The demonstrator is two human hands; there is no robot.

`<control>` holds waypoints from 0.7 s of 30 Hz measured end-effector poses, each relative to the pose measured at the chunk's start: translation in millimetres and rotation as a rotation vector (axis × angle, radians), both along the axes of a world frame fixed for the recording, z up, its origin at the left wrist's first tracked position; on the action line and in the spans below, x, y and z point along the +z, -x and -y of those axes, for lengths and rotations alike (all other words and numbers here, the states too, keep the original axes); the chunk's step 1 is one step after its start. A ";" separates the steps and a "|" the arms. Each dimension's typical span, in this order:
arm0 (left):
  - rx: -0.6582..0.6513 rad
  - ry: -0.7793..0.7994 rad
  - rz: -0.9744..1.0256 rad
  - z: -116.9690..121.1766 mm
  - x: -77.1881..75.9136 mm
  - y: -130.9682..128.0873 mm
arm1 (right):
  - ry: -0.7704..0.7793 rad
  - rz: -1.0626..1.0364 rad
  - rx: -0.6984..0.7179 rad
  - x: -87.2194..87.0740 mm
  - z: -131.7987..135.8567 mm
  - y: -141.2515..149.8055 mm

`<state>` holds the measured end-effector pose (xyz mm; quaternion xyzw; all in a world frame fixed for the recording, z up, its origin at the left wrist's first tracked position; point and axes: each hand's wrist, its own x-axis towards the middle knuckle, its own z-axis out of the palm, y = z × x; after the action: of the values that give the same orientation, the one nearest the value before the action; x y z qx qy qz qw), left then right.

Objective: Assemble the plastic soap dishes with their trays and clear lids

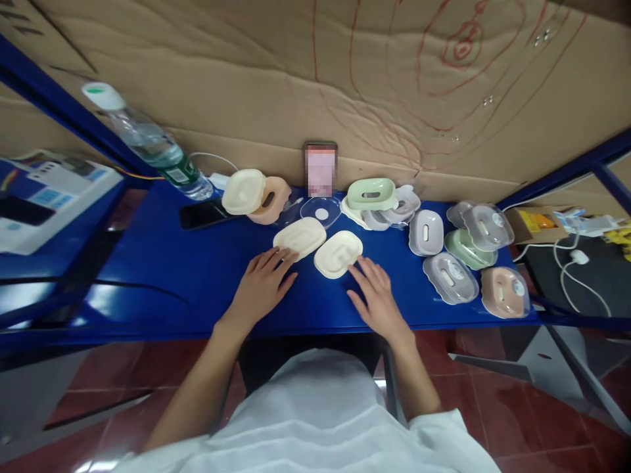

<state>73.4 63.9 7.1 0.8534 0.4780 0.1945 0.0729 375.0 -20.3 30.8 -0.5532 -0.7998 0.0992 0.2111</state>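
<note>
So I'm watching this person at the blue counter [197, 269], and two cream pieces lie side by side right in front of them. Left hand [263, 282] has its fingers spread loosely over the near edge of the left cream piece [304, 234]; right hand [376, 292] just has fingertips at the near right edge of the right cream piece [338, 255]. Neither hand is gripping anything, both thumbs are well off the plastic. Can't tell if the two rims touch.

My two cents: light fingers are right for squaring these up. Steady one, nudge the other by its rim, and don't press on the middle. For a lift I'd bring the thumb in under the near edge first, otherwise it'll probably skate. Mind the clear lid [332, 210] just behind, since pushing forward could shove it toward the propped phone [321, 171].
</note>
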 end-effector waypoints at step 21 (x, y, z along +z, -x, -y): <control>0.069 -0.093 0.143 63.3 2.1 -10.8 | -0.165 0.331 -0.131 55.2 -157.8 -42.0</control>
<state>84.2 0.5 9.2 0.8228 0.4912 0.2794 0.0604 417.1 137.6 86.1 -0.5936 -0.7913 -0.0731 0.1273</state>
